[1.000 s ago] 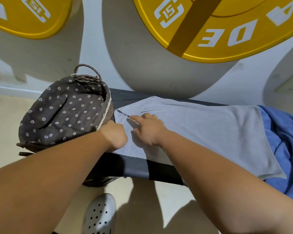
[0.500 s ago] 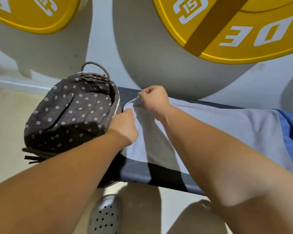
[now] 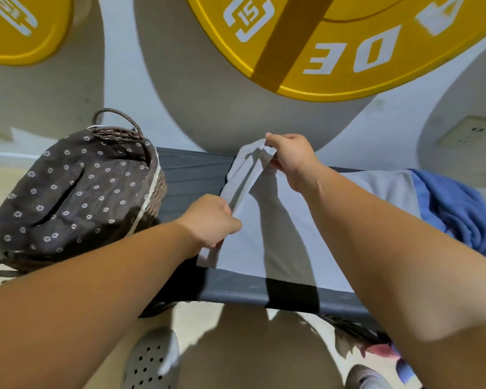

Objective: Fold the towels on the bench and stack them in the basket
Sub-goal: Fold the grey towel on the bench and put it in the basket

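Grey towel [image 3: 278, 220] lies spread on the bench [image 3: 191, 169] beside the basket [image 3: 157, 192], its left edge raised, left hand [image 3: 211, 220] pinching the near end and right hand [image 3: 289, 155] the far corner; both should probably travel rightward level so edges meet squarely.

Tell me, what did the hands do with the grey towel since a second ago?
Both hands took hold of the grey towel at its end by the basket. The left hand grips its near corner, the right hand pinches its far corner, and they have lifted that edge off the bench and drawn it rightward. The basket and blue towel stayed put.
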